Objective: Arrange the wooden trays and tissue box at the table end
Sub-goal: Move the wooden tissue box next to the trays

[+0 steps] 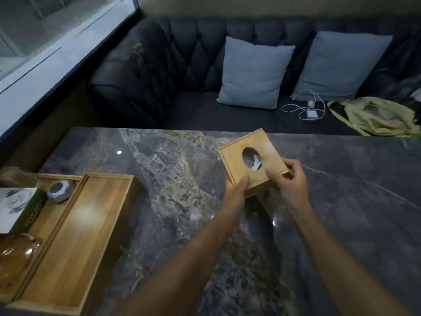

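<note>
A square wooden tissue box [237, 159] with an oval hole and a white tissue showing is held tilted just above the dark marble table [173, 179]. My left hand [235, 193] grips its near left corner and my right hand [290, 181] grips its near right side. An empty long wooden tray [75, 238] lies at the table's left end. Beside it, further left, a second wooden tray [49, 216] holds a small grey faceted object [59, 190], a green and white box [19, 207] and an amber glass item [13, 258].
A dark tufted sofa [159, 71] runs behind the table with two light blue cushions [255, 74]. A white charger and cable [307, 110] and a yellow-green bag [376, 119] lie on the seat. A window sill [52, 58] is at the upper left.
</note>
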